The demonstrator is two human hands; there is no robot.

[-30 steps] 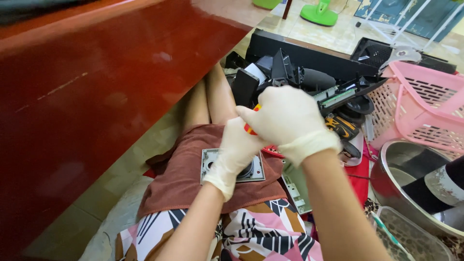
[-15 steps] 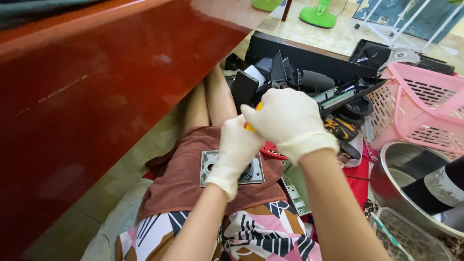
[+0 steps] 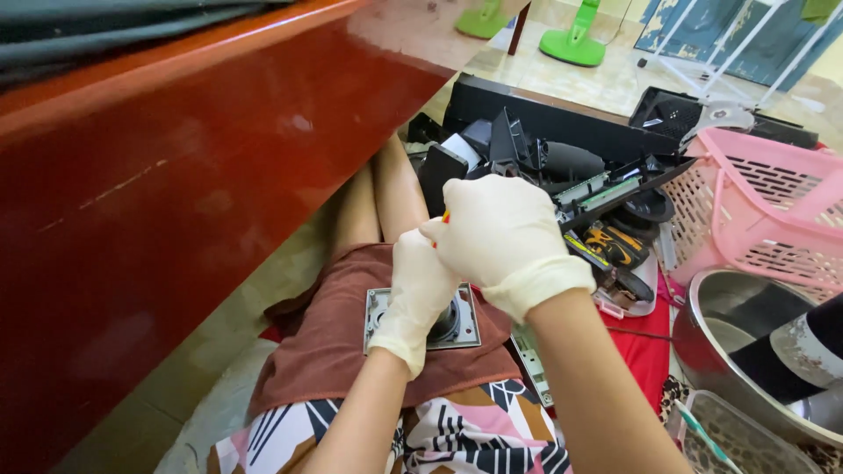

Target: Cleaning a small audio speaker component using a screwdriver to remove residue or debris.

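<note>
Gripping an orange-handled screwdriver (image 3: 445,217), right hand (image 3: 505,237) above left hand (image 3: 420,290), itself clasping the square metal part (image 3: 379,318).

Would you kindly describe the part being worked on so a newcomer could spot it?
Start at the brown cloth over the person's lap. On it lies a square grey metal plate with a round black centre, under the gloved left hand; it is the only flat square piece there.

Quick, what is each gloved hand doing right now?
Left hand: closed around the tool's shaft, over the square grey metal plate.
Right hand: closed on the orange-handled tool.
</note>
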